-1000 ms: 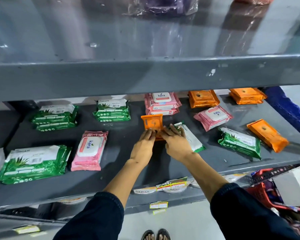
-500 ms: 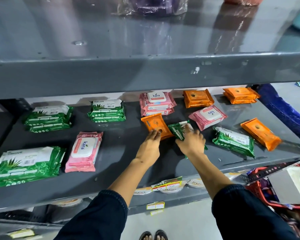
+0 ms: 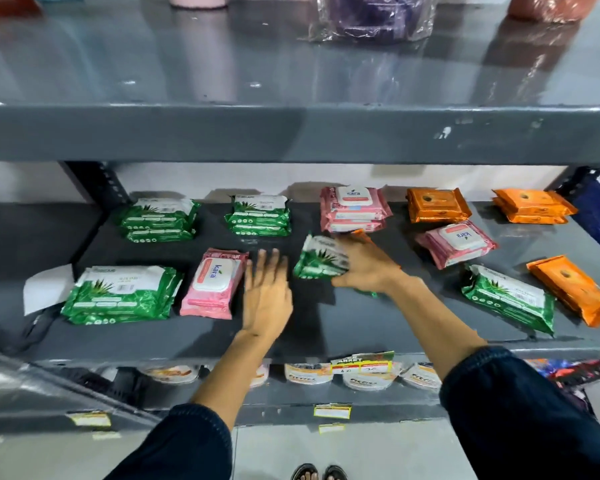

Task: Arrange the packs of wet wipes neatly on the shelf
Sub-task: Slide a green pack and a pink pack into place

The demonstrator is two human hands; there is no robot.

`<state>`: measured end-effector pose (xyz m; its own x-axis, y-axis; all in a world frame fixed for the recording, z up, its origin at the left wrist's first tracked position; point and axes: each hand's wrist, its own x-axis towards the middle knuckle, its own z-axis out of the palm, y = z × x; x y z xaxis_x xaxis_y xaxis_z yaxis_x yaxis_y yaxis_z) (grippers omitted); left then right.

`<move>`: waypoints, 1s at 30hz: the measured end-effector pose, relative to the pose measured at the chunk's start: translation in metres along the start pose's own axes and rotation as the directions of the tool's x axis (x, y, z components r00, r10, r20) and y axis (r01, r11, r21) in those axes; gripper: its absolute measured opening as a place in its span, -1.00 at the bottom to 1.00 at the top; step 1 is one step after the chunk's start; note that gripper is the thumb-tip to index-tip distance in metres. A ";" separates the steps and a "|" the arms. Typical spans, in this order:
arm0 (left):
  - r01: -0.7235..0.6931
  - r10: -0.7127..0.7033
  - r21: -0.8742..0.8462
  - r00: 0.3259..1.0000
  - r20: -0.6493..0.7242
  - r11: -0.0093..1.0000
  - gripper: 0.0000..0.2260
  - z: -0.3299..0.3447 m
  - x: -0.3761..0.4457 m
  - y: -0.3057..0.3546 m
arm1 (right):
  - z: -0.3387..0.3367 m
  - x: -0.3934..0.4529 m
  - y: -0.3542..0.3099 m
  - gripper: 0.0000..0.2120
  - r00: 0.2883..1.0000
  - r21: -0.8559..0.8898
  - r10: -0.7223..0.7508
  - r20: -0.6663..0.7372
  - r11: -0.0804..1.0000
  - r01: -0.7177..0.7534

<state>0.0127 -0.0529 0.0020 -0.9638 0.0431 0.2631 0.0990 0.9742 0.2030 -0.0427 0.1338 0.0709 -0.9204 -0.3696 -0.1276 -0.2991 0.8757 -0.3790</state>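
Note:
My right hand (image 3: 366,268) grips a small green wet-wipe pack (image 3: 321,258), tilted up off the grey middle shelf (image 3: 326,327). An orange pack's corner (image 3: 361,233) pokes out behind that hand. My left hand (image 3: 265,292) hovers open, fingers spread, just right of a lone pink pack (image 3: 212,284). Along the back stand two green stacks (image 3: 158,220) (image 3: 258,214), a pink stack (image 3: 354,209) and two orange stacks (image 3: 437,204) (image 3: 532,206). Loose packs lie in front: a large green pack (image 3: 120,294), a pink pack (image 3: 456,242), a green pack (image 3: 510,297) and an orange pack (image 3: 572,289).
The upper shelf's thick edge (image 3: 291,133) overhangs the packs and carries a wrapped purple item (image 3: 371,15). A white paper (image 3: 47,287) lies at the far left. White tubs (image 3: 361,379) and price labels (image 3: 362,362) sit on the lower shelf.
My left hand has let go of the orange pack and swung left toward the pink pack. My right hand has lifted the green pack and shifted it left.

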 end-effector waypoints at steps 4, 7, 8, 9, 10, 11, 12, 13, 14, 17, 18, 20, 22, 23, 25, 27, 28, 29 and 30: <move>0.221 -0.224 0.128 0.974 0.010 0.967 -0.53 -0.019 -0.016 -0.050 | 0.026 0.009 -0.032 -0.12 0.981 -0.055 -0.106 0.160 0.992 0.116; 0.354 -0.368 0.143 0.926 0.083 0.924 -0.49 -0.026 -0.023 -0.067 | 0.040 0.011 -0.043 -0.12 0.971 -0.077 -0.142 0.191 0.984 0.159; 0.377 -0.393 0.137 0.912 0.117 0.916 -0.48 -0.027 -0.025 -0.068 | 0.044 0.012 -0.046 -0.12 0.969 -0.087 -0.147 0.198 0.982 0.167; 0.395 -0.410 0.124 0.901 0.141 0.910 -0.47 -0.027 -0.028 -0.069 | 0.048 0.012 -0.048 -0.12 0.966 -0.095 -0.154 0.207 0.980 0.176; 0.403 -0.416 0.109 0.897 0.152 0.909 -0.46 -0.026 -0.029 -0.068 | 0.050 0.013 -0.050 -0.12 0.966 -0.099 -0.153 0.210 0.979 0.176; 0.407 -0.418 0.099 0.896 0.150 0.908 -0.46 -0.025 -0.030 -0.066 | 0.052 0.013 -0.050 -0.12 0.967 -0.100 -0.148 0.207 0.980 0.171; 0.415 -0.425 0.098 0.895 0.138 0.905 -0.46 -0.025 -0.032 -0.064 | 0.054 0.014 -0.050 -0.12 0.968 -0.100 -0.146 0.202 0.981 0.169; 0.422 -0.432 0.101 0.894 0.117 0.901 -0.46 -0.026 -0.032 -0.062 | 0.054 0.015 -0.050 -0.12 0.970 -0.101 -0.146 0.195 0.981 0.167; 0.422 -0.431 0.105 0.898 0.091 0.901 -0.47 -0.026 -0.033 -0.059 | 0.054 0.015 -0.048 -0.12 0.972 -0.102 -0.144 0.183 0.981 0.165; 0.411 -0.415 0.089 0.909 0.029 0.907 -0.44 -0.027 -0.035 -0.052 | 0.053 0.016 -0.042 -0.14 0.978 -0.093 -0.145 0.151 0.983 0.160; 0.406 -0.409 0.074 0.912 0.026 0.911 -0.43 -0.029 -0.036 -0.051 | 0.053 0.016 -0.039 -0.14 0.978 -0.089 -0.148 0.148 0.983 0.162; 0.375 -0.378 0.059 0.924 0.049 0.925 -0.40 -0.032 -0.035 -0.053 | 0.055 0.016 -0.035 -0.12 0.973 -0.083 -0.160 0.169 0.981 0.176; 0.254 -0.256 0.035 0.960 0.116 0.967 -0.35 -0.034 -0.031 -0.062 | 0.059 0.015 -0.034 -0.11 0.965 -0.076 -0.169 0.199 0.979 0.187; 0.154 -0.155 0.020 0.972 0.177 0.988 -0.31 -0.036 -0.027 -0.067 | 0.060 0.016 -0.034 -0.11 0.963 -0.076 -0.172 0.207 0.979 0.191; -0.038 0.026 0.026 0.936 0.351 0.999 -0.18 -0.041 -0.016 -0.076 | 0.061 0.018 -0.034 -0.11 0.960 -0.082 -0.176 0.218 0.977 0.198; -0.170 0.097 0.097 0.851 0.517 0.981 -0.08 -0.047 -0.005 -0.079 | 0.060 0.019 -0.036 -0.11 0.955 -0.112 -0.184 0.231 0.970 0.214; -0.225 0.104 0.141 0.808 0.579 0.964 -0.07 -0.050 0.000 -0.080 | 0.059 0.021 -0.037 -0.11 0.953 -0.136 -0.188 0.237 0.965 0.224; -0.264 0.098 0.176 0.771 0.629 0.948 -0.07 -0.052 0.004 -0.080 | 0.059 0.022 -0.038 -0.11 0.950 -0.163 -0.190 0.247 0.958 0.234; -0.290 0.086 0.203 0.743 0.664 0.935 -0.09 -0.054 0.009 -0.080 | 0.059 0.023 -0.038 -0.11 0.948 -0.187 -0.188 0.256 0.953 0.240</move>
<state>0.0095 -0.1425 0.0391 -0.8717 0.2627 -0.4136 0.3214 0.9437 -0.0779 -0.0372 0.0737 0.0280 -0.7519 -0.5949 -0.2842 -0.5528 0.8037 -0.2201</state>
